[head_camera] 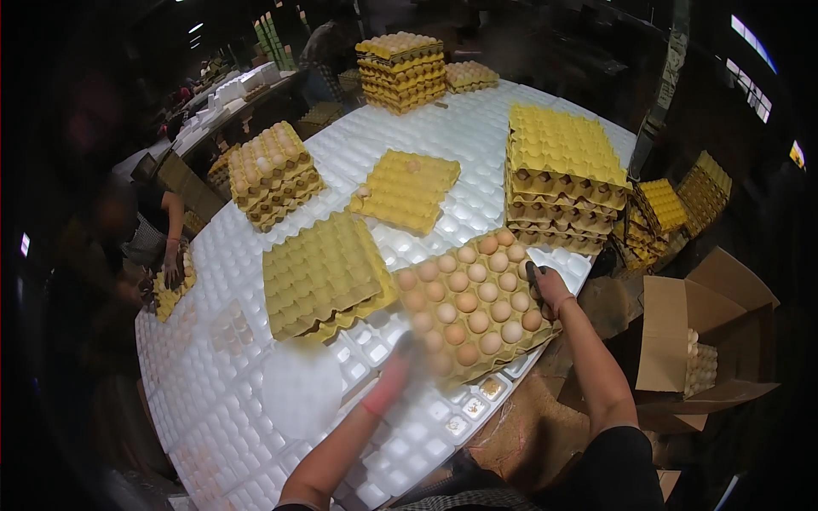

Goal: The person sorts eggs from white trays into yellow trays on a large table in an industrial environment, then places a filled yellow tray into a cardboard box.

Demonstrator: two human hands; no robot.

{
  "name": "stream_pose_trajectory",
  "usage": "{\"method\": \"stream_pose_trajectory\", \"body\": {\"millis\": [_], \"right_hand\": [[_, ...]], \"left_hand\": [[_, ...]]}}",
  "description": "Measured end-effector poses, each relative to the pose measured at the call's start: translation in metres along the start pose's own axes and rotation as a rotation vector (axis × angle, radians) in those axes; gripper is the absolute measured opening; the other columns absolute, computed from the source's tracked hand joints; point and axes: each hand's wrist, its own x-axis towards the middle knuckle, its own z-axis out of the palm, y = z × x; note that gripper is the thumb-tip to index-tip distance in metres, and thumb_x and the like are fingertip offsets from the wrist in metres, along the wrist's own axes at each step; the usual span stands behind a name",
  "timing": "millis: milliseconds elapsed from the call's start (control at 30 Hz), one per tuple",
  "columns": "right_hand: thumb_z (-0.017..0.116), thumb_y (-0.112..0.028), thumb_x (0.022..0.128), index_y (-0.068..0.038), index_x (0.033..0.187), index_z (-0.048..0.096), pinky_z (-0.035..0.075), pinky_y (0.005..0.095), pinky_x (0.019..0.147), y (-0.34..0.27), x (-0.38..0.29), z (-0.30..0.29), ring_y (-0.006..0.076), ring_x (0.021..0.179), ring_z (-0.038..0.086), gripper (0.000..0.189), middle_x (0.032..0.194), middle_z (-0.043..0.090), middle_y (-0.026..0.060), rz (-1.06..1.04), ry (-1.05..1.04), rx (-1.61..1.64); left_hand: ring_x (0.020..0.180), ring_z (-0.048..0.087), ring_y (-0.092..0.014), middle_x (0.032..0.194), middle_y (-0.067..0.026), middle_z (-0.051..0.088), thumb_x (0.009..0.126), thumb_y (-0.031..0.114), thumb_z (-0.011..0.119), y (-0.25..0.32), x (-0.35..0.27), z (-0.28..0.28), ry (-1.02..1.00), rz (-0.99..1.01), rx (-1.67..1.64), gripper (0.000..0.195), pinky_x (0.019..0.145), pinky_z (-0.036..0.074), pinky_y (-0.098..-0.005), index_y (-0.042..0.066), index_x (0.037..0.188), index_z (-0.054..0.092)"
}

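Note:
A tray of brown and cream eggs (pixel 478 303) lies between my two gloved hands, low over the table. My right hand (pixel 546 287) grips its right edge, the dark-coated fingers over the rim. My left hand (pixel 402 367) is at the lower left edge of the same tray; it is blurred, but looks closed on that edge. To the left lie empty yellow-green pulp egg trays (pixel 323 278). A yellow tray (pixel 409 191) beyond holds a couple of eggs. At the right back stands a stack of yellow trays (pixel 562 172).
White foam cells cover the table (pixel 255 409). Stacked egg trays (pixel 275 172) stand at the left, another stack (pixel 401 73) at the far end. An open cardboard box (pixel 664 332) with eggs is at right. A co-worker's hand (pixel 171 265) rests on a tray at far left.

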Motion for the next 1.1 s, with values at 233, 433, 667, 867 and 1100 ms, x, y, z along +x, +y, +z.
{"method": "stream_pose_trajectory", "body": {"millis": [233, 433, 667, 867, 1100], "right_hand": [[0.068, -0.023, 0.09, 0.005, 0.129, 0.056, 0.049, 0.0348, 0.092, -0.126, -0.116, -0.052, 0.0225, 0.105, 0.061, 0.05, 0.12, 0.066, 0.0173, -0.222, 0.068, 0.3], [0.055, -0.022, 0.103, 0.001, 0.144, 0.044, 0.044, 0.0366, 0.103, -0.079, -0.21, -0.109, 0.025, 0.124, 0.052, 0.049, 0.14, 0.052, 0.0176, -0.197, 0.172, 0.107], [0.055, -0.015, 0.103, 0.004, 0.145, 0.042, 0.041, 0.0384, 0.106, -0.092, -0.332, 0.082, 0.0276, 0.127, 0.051, 0.048, 0.142, 0.05, 0.0183, -0.257, -0.024, 0.439], [0.062, -0.011, 0.095, 0.007, 0.132, 0.052, 0.046, 0.0351, 0.095, -0.143, -0.439, 0.287, 0.0216, 0.11, 0.058, 0.043, 0.124, 0.063, 0.0158, -0.365, -0.38, 0.527], [0.067, -0.013, 0.088, 0.001, 0.117, 0.063, 0.05, 0.0411, 0.09, -0.137, -0.471, 0.374, 0.0328, 0.099, 0.063, 0.033, 0.108, 0.067, 0.0203, -0.526, -0.105, -0.063]], "left_hand": [[0.117, 0.056, -0.031, 0.128, -0.0215, 0.058, 0.093, 0.038, 0.068, 0.059, -0.042, 0.049, 0.111, 0.057, -0.207, 0.067, 0.1, 0.045, -0.0424, -0.002, 0.139, 0.042], [0.141, 0.037, -0.044, 0.149, -0.0301, 0.04, 0.094, 0.041, 0.066, 0.123, -0.146, 0.059, 0.148, 0.08, 0.117, 0.083, 0.117, 0.03, -0.0484, 0.0, 0.154, 0.025], [0.132, 0.045, -0.044, 0.144, -0.0295, 0.043, 0.092, 0.049, 0.066, 0.071, -0.323, -0.109, 0.358, -0.208, 0.14, 0.087, 0.11, 0.039, -0.0492, 0.0, 0.153, 0.026], [0.13, 0.048, -0.036, 0.142, -0.0222, 0.048, 0.092, 0.04, 0.068, -0.059, -0.444, -0.239, 0.736, -0.093, 0.342, 0.075, 0.107, 0.041, -0.0459, 0.001, 0.147, 0.036], [0.109, 0.055, -0.045, 0.119, -0.0231, 0.058, 0.085, 0.027, 0.07, -0.133, -0.497, -0.317, 0.547, 0.055, 0.417, 0.052, 0.092, 0.047, -0.0517, 0.002, 0.128, 0.053]]}}
